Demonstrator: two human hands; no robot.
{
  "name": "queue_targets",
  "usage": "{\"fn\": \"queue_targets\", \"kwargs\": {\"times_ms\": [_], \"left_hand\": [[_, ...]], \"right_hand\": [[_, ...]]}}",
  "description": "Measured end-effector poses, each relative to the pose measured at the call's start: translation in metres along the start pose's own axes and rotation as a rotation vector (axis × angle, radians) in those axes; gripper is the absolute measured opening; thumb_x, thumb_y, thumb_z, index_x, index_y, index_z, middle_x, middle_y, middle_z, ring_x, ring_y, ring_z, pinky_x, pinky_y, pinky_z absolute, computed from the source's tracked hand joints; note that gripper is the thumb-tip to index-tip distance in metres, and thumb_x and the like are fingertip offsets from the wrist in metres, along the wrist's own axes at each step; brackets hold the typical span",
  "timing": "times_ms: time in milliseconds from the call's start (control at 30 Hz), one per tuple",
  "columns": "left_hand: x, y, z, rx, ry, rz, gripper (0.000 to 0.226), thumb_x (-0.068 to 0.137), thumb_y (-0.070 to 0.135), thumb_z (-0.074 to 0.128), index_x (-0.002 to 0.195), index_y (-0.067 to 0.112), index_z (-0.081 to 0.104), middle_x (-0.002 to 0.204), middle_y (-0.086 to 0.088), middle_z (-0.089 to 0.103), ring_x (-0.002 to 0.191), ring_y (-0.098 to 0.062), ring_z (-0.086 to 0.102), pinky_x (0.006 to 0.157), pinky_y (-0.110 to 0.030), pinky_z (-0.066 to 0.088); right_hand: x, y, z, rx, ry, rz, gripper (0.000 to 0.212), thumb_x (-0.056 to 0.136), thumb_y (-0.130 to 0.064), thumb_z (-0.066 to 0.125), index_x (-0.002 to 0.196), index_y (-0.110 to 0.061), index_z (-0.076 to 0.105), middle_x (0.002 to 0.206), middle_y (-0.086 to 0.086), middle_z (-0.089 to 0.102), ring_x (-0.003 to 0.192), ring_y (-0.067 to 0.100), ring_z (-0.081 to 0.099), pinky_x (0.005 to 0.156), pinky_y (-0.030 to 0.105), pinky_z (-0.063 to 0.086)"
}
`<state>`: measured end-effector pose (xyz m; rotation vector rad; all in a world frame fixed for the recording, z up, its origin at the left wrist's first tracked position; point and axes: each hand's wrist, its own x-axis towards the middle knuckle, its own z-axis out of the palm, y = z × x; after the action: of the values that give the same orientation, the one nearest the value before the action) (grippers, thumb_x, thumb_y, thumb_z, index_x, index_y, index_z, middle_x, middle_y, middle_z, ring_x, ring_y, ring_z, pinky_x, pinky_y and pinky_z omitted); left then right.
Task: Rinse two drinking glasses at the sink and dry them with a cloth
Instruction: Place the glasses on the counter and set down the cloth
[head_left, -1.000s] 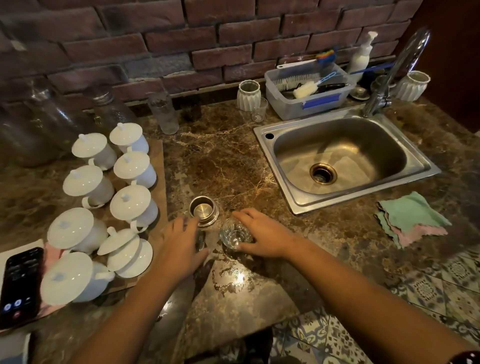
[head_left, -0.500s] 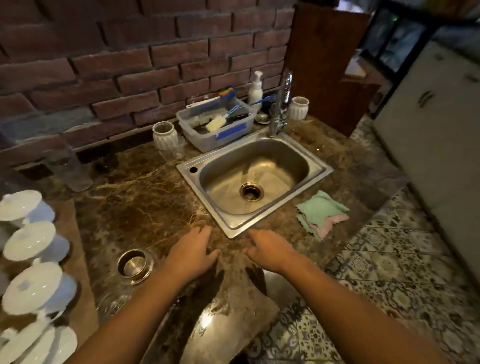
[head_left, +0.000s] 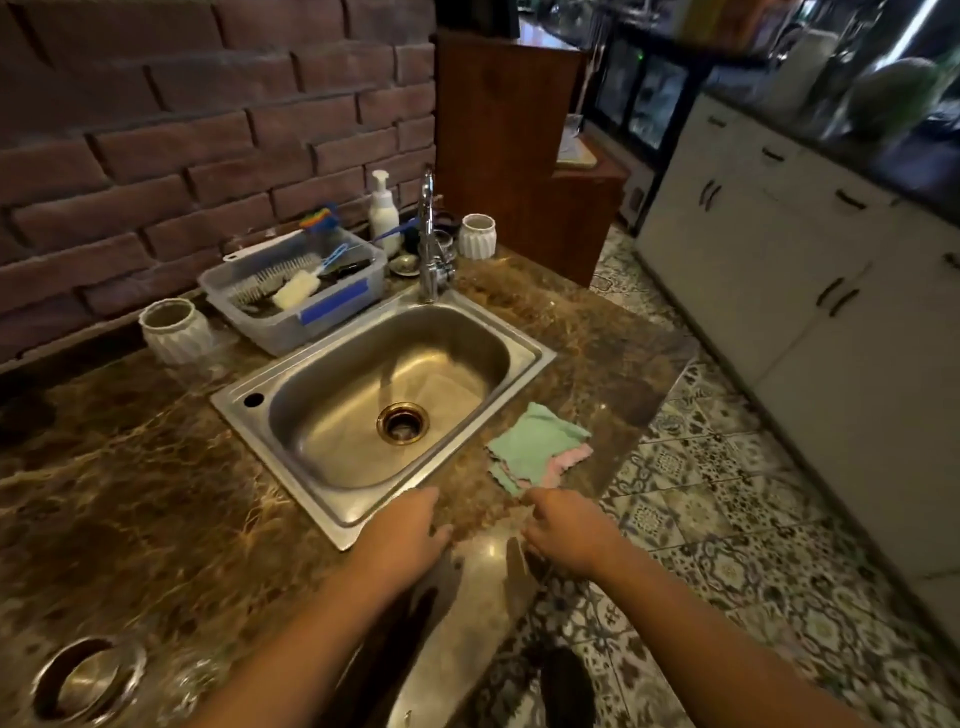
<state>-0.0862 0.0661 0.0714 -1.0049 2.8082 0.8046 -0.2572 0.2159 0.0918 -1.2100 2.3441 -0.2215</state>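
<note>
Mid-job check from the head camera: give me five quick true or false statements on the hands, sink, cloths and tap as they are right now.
1. Both hands are empty. True: the left hand and right hand hold nothing.
2. A glass stands in the sink. False: the basin holds only its drain.
3. The cloths lie right of the sink. True: green on top, pink beneath.
4. Water runs from the tap. False: no stream shows.
5. The right hand has a grip on the cloths. False: its fingertips are just short of the near cloth edge.
</note>
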Motion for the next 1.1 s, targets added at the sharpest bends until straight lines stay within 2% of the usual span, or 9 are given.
{"fn": "queue_targets", "kwargs": {"times_ms": [133,233,333,433,500,600,767,900,1100], "left_hand": [[0.049,0.034,0.028,-0.12,0.053,-0.125,0.033,0.091,0.039,0.065,0.119,0.021,0.063,0.116,-0.002,0.07,0.108,-0.022,0.064,0.084,-0.033,0.051],[0.083,0.063,0.048,-0.202,0.157,-0.219,0.027,0.091,0.033,0.067,0.114,0.02,0.062,0.114,-0.002,0.067,0.106,-0.021,0.063,0.077,-0.029,0.044],[0.106,0.093,0.07,-0.157,0.215,-0.211,0.035,0.095,0.026,0.06,0.128,0.015,0.058,0.129,-0.007,0.055,0.12,-0.023,0.052,0.098,-0.032,0.043],[0.127,0.119,0.086,-0.15,0.232,-0.248,0.041,0.098,0.024,0.055,0.138,0.013,0.05,0.145,-0.009,0.043,0.133,-0.024,0.041,0.111,-0.03,0.031],[0.14,0.128,0.096,-0.135,0.247,-0.292,0.048,0.099,0.025,0.052,0.144,0.012,0.043,0.152,-0.012,0.036,0.138,-0.026,0.036,0.115,-0.031,0.029],[0.147,0.128,0.115,-0.064,0.238,-0.409,0.058,0.101,0.032,0.049,0.153,0.013,0.031,0.162,-0.013,0.024,0.148,-0.03,0.024,0.122,-0.038,0.025],[0.143,0.12,0.136,0.02,0.184,-0.413,0.065,0.104,0.039,0.039,0.159,0.014,0.014,0.17,-0.008,0.007,0.156,-0.026,0.002,0.127,-0.041,0.009],[0.143,0.117,0.137,0.052,0.167,-0.418,0.068,0.105,0.042,0.035,0.16,0.015,0.008,0.17,-0.007,0.0,0.156,-0.026,-0.002,0.125,-0.042,0.005],[0.134,0.114,0.139,0.102,0.117,-0.454,0.071,0.105,0.051,0.028,0.16,0.016,0.001,0.17,-0.005,-0.006,0.156,-0.025,-0.006,0.126,-0.049,0.005]], "right_hand": [[0.048,0.052,-0.019,-0.05,0.065,-0.084,0.032,0.093,-0.03,0.054,0.118,-0.013,0.062,0.116,0.008,0.066,0.108,0.027,0.062,0.089,0.036,0.052],[0.095,0.091,-0.036,-0.07,0.149,-0.231,0.042,0.094,-0.028,0.058,0.132,-0.012,0.057,0.134,0.006,0.057,0.124,0.024,0.051,0.107,0.035,0.043],[0.132,0.121,-0.045,-0.16,0.08,-0.366,0.048,0.093,-0.026,0.062,0.138,-0.01,0.053,0.149,0.009,0.046,0.135,0.023,0.043,0.115,0.034,0.036],[0.158,0.137,-0.046,-0.189,0.016,-0.458,0.055,0.095,-0.027,0.06,0.146,-0.013,0.044,0.156,0.008,0.037,0.141,0.022,0.037,0.118,0.035,0.033],[0.173,0.143,-0.046,-0.189,0.007,-0.52,0.058,0.096,-0.027,0.058,0.15,-0.014,0.039,0.16,0.009,0.032,0.144,0.023,0.034,0.118,0.037,0.032],[0.19,0.146,-0.043,-0.191,-0.03,-0.498,0.063,0.098,-0.031,0.055,0.154,-0.015,0.031,0.163,0.01,0.026,0.146,0.026,0.03,0.119,0.04,0.03],[0.197,0.148,-0.032,-0.275,-0.042,-0.541,0.067,0.097,-0.033,0.056,0.156,-0.022,0.026,0.165,0.01,0.021,0.146,0.028,0.031,0.118,0.044,0.032],[0.195,0.145,-0.032,-0.22,-0.006,-0.425,0.072,0.092,-0.034,0.064,0.153,-0.017,0.031,0.15,0.014,0.041,0.129,0.027,0.047,0.104,0.042,0.047],[0.194,0.129,-0.039,-0.026,-0.073,-0.319,0.063,0.088,-0.028,0.07,0.141,-0.015,0.039,0.131,0.01,0.055,0.116,0.028,0.057,0.095,0.042,0.051]]}}
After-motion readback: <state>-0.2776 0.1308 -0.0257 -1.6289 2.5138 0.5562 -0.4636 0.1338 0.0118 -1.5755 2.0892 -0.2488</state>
